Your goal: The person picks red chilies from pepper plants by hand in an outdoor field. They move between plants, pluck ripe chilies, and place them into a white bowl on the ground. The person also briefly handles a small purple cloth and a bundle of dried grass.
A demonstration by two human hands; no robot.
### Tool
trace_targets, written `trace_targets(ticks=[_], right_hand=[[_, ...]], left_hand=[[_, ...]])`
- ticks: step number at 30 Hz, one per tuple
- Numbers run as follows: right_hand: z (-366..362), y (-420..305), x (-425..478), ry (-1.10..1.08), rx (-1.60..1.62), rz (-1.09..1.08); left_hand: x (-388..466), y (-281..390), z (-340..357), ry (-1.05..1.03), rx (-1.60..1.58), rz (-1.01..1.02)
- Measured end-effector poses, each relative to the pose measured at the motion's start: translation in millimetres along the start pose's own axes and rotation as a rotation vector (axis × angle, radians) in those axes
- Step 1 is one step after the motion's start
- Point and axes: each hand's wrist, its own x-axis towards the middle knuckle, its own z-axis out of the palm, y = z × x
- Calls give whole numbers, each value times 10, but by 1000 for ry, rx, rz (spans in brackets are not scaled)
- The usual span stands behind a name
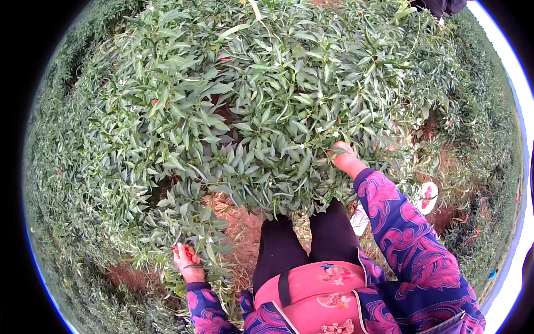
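My left hand (188,262) is closed around several red chili peppers (190,253), low at the left beside the pepper plants. A thin dark green piece, a leaf or a pod, lies across its fingers. Higher and to the right, my right hand (347,158) reaches into the leafy chili pepper plants (271,117). Leaves cover its fingertips, so whether it grips anything there is hidden. Slender green pods, small white flowers (320,129) and a few red peppers (225,59) show among the leaves.
A white container (434,193) with red peppers stands on the ground at the right. Near my leg lies a white sheet or bag (359,221). Reddish soil (240,234) with dry straw shows between plants. A person in dark clothing (442,6) is partly visible at the top right.
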Motion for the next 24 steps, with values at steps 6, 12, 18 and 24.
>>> trace_targets(ticks=[6,12,18,24], right_hand=[[-283,79,-394,-306,499,-188],[-635,189,-619,26,1308,227],[-886,144,-87,243,1116,114],[-464,293,652,246,633,103]], left_hand=[[-400,-19,297,-159,-30,-23],[-878,204,1202,-399,553,458],[-1127,-135,2323,-765,904,935],[-676,-513,2881,-718,1350,837]])
